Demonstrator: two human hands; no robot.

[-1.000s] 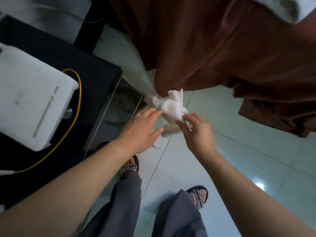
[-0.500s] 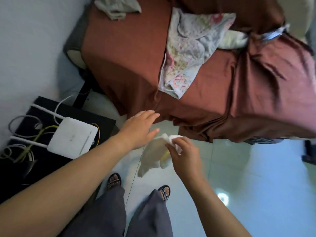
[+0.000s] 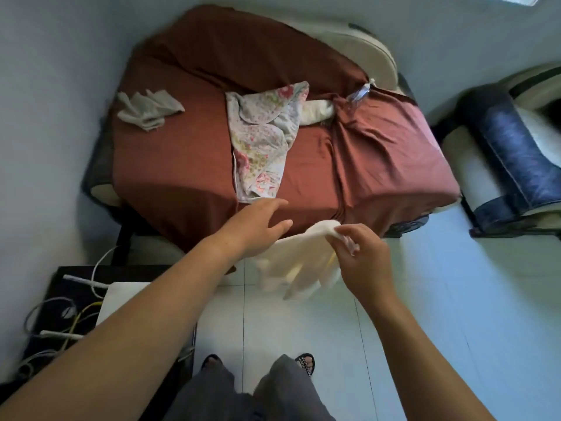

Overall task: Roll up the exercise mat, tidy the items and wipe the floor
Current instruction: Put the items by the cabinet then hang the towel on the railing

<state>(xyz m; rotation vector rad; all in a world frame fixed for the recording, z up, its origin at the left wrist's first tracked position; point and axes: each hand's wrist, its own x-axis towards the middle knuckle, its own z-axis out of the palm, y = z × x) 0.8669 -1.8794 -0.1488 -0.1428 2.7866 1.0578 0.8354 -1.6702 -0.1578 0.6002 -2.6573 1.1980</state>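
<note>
My right hand (image 3: 362,256) pinches the top of a white cloth (image 3: 299,265), which hangs blurred above the pale tiled floor (image 3: 455,314). My left hand (image 3: 255,229) is open beside the cloth, fingers spread and pointing at the front edge of the seat. That seat is an armchair draped in a rust-brown cover (image 3: 182,165). On the cover lie a floral cloth (image 3: 264,138) in the middle and a grey rag (image 3: 148,109) at the left. No exercise mat is in view.
A black low stand (image 3: 76,287) at the lower left carries a white router (image 3: 121,299) with several cables. A second chair with dark blue denim fabric (image 3: 513,153) stands at the right. My sandalled feet (image 3: 305,363) are on the tiles below.
The view has risen from close to the floor to standing height, bringing the whole armchair into sight. My right hand lifted the white cloth off the floor; my left hand let go and opened.
</note>
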